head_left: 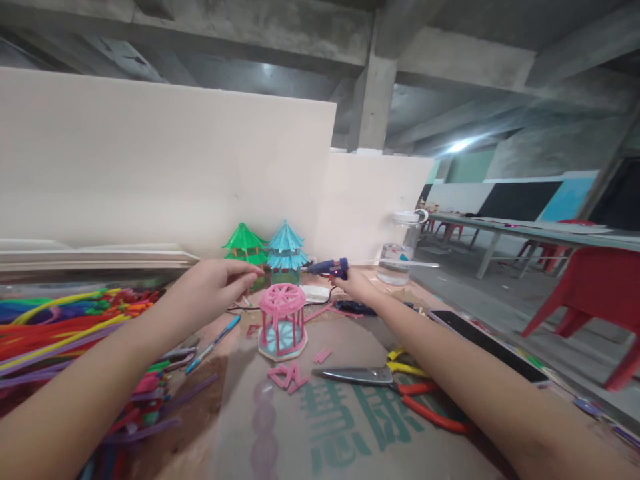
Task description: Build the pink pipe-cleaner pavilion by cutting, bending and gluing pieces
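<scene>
My right hand (357,285) is closed round the handle of a blue hot glue gun (327,268), with a long clear glue stick (400,263) poking out of its back. Its nozzle points left, toward a light-blue model pagoda (286,250). My left hand (225,283) has its fingers pinched together in front of a green model pagoda (244,241); whatever they hold is too small to make out. Between and below my hands stands a pink model pavilion (283,300) with thin posts on a pale-blue octagonal base. Short pink strips (289,377) lie before it.
Scissors (360,376) and yellow-handled pliers (403,365) lie under my right forearm, near a phone (485,347). Coloured pipe cleaners (65,340) crowd the left side, beside a blue pen (213,343). A water bottle (397,250) stands behind, by a white board (150,167).
</scene>
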The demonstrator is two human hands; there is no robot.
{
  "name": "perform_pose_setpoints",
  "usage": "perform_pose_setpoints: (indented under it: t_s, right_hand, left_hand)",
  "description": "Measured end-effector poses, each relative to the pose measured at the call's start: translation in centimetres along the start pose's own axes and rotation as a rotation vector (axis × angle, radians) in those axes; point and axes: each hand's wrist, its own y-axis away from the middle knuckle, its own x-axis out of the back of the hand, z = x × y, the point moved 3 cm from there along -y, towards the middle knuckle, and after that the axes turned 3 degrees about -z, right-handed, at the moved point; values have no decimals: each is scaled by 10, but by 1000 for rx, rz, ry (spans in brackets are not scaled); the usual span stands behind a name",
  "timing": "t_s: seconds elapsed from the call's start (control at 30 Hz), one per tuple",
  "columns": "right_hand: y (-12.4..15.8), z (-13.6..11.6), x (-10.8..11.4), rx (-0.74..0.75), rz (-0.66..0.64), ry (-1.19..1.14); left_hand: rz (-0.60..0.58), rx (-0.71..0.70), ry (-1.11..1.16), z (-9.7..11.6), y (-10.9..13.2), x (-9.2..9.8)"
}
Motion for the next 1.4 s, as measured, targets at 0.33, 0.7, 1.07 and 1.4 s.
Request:
perform_pose_setpoints:
  t_s: [0.33,0.7,1.07,1.4]
  right_hand:
    - [62,-35,26,257,-49,-364]
    - [104,-49,17,377,-223,-220]
    - [117,-67,4,389,-274,-222]
    - [124,-74,5,266,-268,-99]
  left_hand:
    - [-80,-47,-70,-2,-3,-6]
    - [-173,-283,-91,-11,-10,-26]
    - [-180,-323,-51,-18,-14,-36]
    - [-156,-370,-57,-20,-13,-34]
